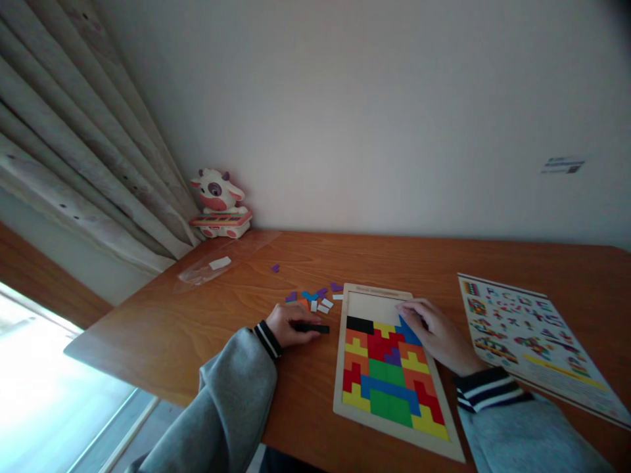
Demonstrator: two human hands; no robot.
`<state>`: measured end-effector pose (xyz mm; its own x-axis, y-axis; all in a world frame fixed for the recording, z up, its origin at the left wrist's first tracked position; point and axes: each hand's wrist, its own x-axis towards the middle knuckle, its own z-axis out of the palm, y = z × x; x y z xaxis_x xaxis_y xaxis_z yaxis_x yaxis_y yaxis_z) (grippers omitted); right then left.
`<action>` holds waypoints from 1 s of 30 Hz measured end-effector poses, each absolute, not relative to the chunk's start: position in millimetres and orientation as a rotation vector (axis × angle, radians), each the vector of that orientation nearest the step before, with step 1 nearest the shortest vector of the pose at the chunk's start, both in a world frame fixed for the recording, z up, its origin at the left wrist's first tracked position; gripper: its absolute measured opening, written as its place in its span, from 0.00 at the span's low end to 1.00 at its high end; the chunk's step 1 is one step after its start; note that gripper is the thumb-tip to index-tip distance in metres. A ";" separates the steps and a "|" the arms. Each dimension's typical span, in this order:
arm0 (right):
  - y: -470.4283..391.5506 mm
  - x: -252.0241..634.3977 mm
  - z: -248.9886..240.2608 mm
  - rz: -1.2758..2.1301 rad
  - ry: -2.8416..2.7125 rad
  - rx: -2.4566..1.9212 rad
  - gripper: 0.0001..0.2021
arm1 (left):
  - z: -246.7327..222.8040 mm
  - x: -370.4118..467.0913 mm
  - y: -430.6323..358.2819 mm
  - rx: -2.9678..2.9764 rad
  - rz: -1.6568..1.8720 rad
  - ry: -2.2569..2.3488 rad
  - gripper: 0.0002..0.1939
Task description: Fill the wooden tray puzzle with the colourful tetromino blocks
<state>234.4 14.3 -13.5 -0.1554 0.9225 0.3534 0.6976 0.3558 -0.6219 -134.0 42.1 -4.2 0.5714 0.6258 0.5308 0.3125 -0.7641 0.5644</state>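
My left hand (290, 325) is closed around a black bar-shaped puzzle piece (323, 328), just left of the puzzle board. The wooden puzzle board (340, 374) is filled with coloured block pieces over its lower part, while bare wood shows along its top. Over the board's upper right side lies my right hand (434, 328), its fingers curled beside a blue puzzle piece (408, 332). A dark edge shows under that palm; what the fingers hold is hidden. A black piece (359, 324) lies flat in the board at the left of the filled part.
Several loose white pieces (327, 303) and purple pieces (336, 287) lie beyond my left hand. A pattern sheet (532, 335) is at the right. Clear plastic wrapping (197, 272) and a toy cow with a keyboard (221, 203) are at the back left, near the curtain (89, 131).
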 end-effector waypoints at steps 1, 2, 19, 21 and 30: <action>13.0 232.5 -10.4 0.377 -1.926 -1.395 0.15 | -4.4 -129.1 42.8 2.341 1.083 0.780 0.12; 11.4 229.7 -6.9 0.339 -1.932 -1.376 0.14 | -4.8 -123.0 43.5 2.274 1.129 0.801 0.13; 14.2 155.0 11.9 0.119 -1.996 -1.061 0.44 | -1.5 2.1 37.8 0.839 1.434 0.602 0.17; 11.2 155.3 10.2 0.086 -2.011 -1.023 0.43 | -0.9 3.3 33.9 0.816 1.427 0.593 0.16; 3.8 147.9 4.5 0.091 -1.977 -0.965 0.35 | 6.1 6.7 25.6 0.826 1.308 0.616 0.15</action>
